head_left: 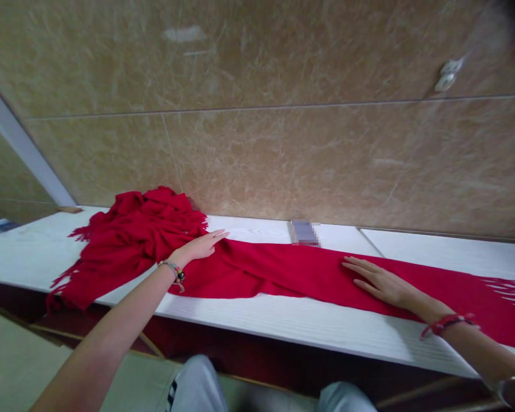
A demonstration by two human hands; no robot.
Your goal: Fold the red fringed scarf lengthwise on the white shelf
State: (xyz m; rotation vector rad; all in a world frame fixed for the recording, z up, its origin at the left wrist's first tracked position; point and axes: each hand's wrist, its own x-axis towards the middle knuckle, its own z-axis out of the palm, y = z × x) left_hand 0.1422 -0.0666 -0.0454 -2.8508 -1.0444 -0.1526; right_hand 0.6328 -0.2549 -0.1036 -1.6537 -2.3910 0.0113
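Observation:
A long red scarf with fringed ends lies along a white cabinet top. Its right stretch is laid out fairly flat, with a few creases near the middle. On the left, more red fringed cloth sits in a crumpled heap, part of it hanging over the front edge. My left hand rests on the cloth beside the heap, fingers stretched out and holding nothing. Flat on the smooth part lies my right hand, its fingers spread. I cannot tell whether heap and flat stretch are one piece.
Behind the scarf, against the tiled wall, lies a small dark box-like item, blurred out. The white cabinet top is narrow, with open shelving below its front edge. A wall socket is at the upper right. My knees are close to the cabinet.

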